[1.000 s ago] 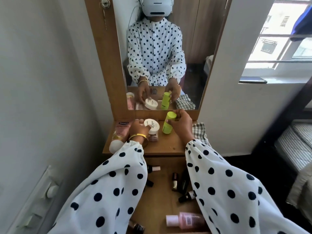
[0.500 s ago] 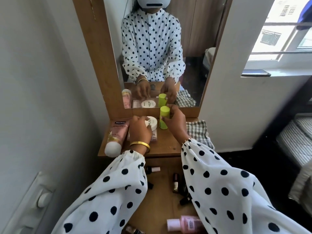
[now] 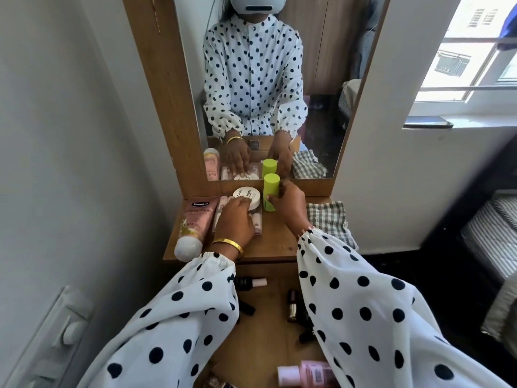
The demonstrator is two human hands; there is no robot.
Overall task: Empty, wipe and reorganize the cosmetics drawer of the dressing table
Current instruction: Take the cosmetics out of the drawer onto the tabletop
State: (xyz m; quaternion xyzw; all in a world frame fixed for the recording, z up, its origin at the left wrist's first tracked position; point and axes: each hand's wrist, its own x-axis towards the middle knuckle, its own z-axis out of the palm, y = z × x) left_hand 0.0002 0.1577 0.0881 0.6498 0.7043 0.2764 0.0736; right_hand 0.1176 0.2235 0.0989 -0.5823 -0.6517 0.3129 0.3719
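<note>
**A:** What changed in the last second?

**B:** The green bottle (image 3: 270,191) was tilted and lifted off the table (image 3: 275,245) 1 second ago. Now it stands upright on it, right against the base of the mirror (image 3: 279,79). The right hand (image 3: 288,204) is still wrapped around its side, fingers closed on it.

**A:** And the other hand?

**B:** The left hand (image 3: 233,219) has brought the white jar (image 3: 247,198) down. Before, the jar was tipped up in the fingers; now it lies flat on top of a clear box (image 3: 258,219) just left of the green bottle. The fingertips press on the jar's near edge, so I'd call that a light hold, not a full grip.

**A:** What else sits by the mirror?

**B:** A pink tube (image 3: 195,222) lies further left of the bottle, cap toward the table's front edge. A checked cloth (image 3: 330,219) lies to the right of the bottle.

**A:** So where is the task?

**B:** Still emptying, I'd judge. The drawer (image 3: 268,331) below the table is open, and several small dark bottles and a pink bottle (image 3: 305,373) remain in it. The cloth lies unused, so wiping looks not yet begun.

**A:** Next?

**B:** Probably both hands let go and reach back into the drawer. The tall bottle could tip if released carelessly.
</note>
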